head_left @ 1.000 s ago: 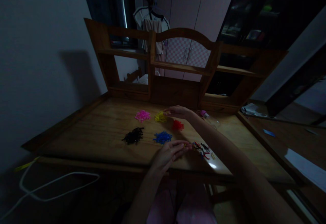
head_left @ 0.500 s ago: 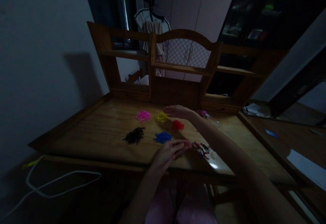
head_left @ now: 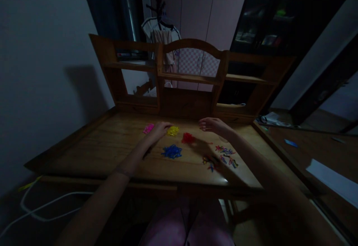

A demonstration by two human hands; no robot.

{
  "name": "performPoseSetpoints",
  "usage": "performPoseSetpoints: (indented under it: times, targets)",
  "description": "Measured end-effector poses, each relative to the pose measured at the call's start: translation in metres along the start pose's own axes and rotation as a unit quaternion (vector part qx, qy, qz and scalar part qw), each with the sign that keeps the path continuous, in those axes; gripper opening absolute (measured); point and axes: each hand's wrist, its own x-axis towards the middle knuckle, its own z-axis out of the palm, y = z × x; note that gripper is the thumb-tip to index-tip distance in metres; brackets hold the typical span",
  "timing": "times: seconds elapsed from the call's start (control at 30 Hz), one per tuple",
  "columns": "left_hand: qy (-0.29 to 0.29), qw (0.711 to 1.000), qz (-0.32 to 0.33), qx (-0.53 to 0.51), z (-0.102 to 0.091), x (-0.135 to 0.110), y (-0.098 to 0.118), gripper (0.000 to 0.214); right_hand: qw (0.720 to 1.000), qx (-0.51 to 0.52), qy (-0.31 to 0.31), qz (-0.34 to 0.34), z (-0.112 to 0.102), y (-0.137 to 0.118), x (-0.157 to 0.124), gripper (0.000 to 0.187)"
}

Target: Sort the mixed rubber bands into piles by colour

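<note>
Small coloured strips or bands, too small to identify surely, lie in piles on the wooden desk. My left hand (head_left: 160, 129) is at the left edge of the yellow pile (head_left: 173, 131), its fingers pressed together; what they hold, if anything, is hidden. Close behind it shows the pink pile (head_left: 148, 128). My right hand (head_left: 213, 124) hovers right of the red pile (head_left: 188, 138), fingers loosely bent and apart, with nothing visible in them. Nearer me are the blue pile (head_left: 172, 151) and mixed-colour pieces (head_left: 212, 162). My left forearm covers the black pile's spot.
A wooden shelf unit (head_left: 187, 77) closes off the desk's far side. More mixed pieces (head_left: 228, 156) lie beside my right forearm. A white cable (head_left: 56, 201) hangs past the front left edge. White paper (head_left: 330, 178) rests on the surface at right.
My left hand has gone from the mixed pieces to the yellow pile. My right hand has moved right, away from the yellow pile. The view has shifted slightly, and the mixed pieces show more fully.
</note>
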Motion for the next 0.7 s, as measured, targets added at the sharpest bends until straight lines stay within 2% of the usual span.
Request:
performPoseSetpoints:
  times: [0.1,0.17,0.23,0.3,0.37,0.43,0.5,0.6,0.7]
  targets:
    - [-0.017,0.999,0.033,0.038,0.009,0.005,-0.005,0.029,0.996,-0.06,0.062,-0.017,-0.031,0.002,-0.043,0.028]
    - [-0.02,0.997,0.06,0.05,0.018,0.011,0.001,0.029,0.99,-0.113,0.082,-0.022,-0.048,0.002,-0.074,0.036]
    - [-0.027,0.994,0.089,0.048,0.029,0.02,0.013,0.028,0.981,-0.172,0.09,-0.025,-0.058,-0.001,-0.106,0.042]
    - [-0.036,0.99,0.128,0.042,0.041,0.029,0.032,0.026,0.962,-0.255,0.092,-0.036,-0.055,-0.004,-0.136,0.04]
    - [-0.034,0.98,0.188,0.052,0.053,0.035,0.053,0.025,0.93,-0.354,0.084,-0.056,-0.039,-0.003,-0.162,0.032]
    - [-0.018,0.965,0.25,0.076,0.062,0.036,0.071,0.024,0.898,-0.426,0.074,-0.08,-0.013,0.003,-0.182,0.025]
    - [0.0,0.952,0.289,0.099,0.069,0.033,0.083,0.022,0.874,-0.475,0.041,-0.097,0.016,0.013,-0.191,0.026]
    - [0.023,0.948,0.3,0.108,0.072,0.024,0.089,0.02,0.832,-0.546,0.02,-0.099,0.05,0.024,-0.19,0.029]
    - [0.042,0.955,0.277,0.097,0.073,0.018,0.084,0.021,0.801,-0.595,0.028,-0.061,0.063,0.024,-0.179,0.026]
